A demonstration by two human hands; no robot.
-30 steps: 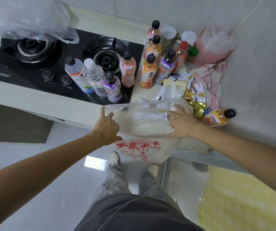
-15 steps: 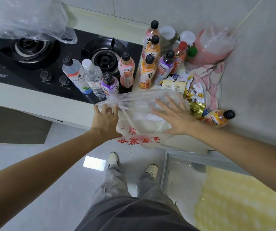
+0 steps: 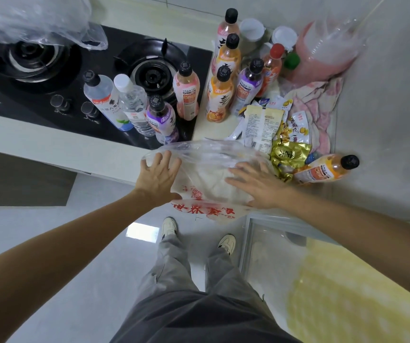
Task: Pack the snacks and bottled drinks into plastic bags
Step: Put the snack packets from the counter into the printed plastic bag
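**A:** On the counter edge, head view, what do you have?

**B:** I see a translucent plastic bag (image 3: 213, 174) with red print lying flat, its lower part hanging over the edge. The left hand (image 3: 158, 175) rests on its left side with fingers spread wide, gripping nothing. The right hand (image 3: 255, 185) lies flat on the right side, fingers also spread, pressing the plastic down.

**A:** What crowds the bag?

**B:** Just beyond its far edge lies a heap of snack packets (image 3: 270, 127), with a gold packet (image 3: 289, 154) touching the bag's right corner. An orange bottle (image 3: 327, 169) lies on its side near the right hand. Upright bottles stand behind: a purple bottle (image 3: 161, 120), a water bottle (image 3: 133, 102) and a clear bottle (image 3: 102, 97) on the black gas stove (image 3: 50, 70), plus a pink bottle (image 3: 186, 92). More bottles cluster on the counter beside a pink cloth (image 3: 322, 105). Another clear bag (image 3: 33, 18) sits at the top left over a burner.

**A:** Any change from half a second ago?

**B:** Yes. I see the left hand has opened; earlier its fingers curled over the bag's rim. The right hand has slid slightly further across. The bag lies flatter, and more of it is up on the counter than a second ago.
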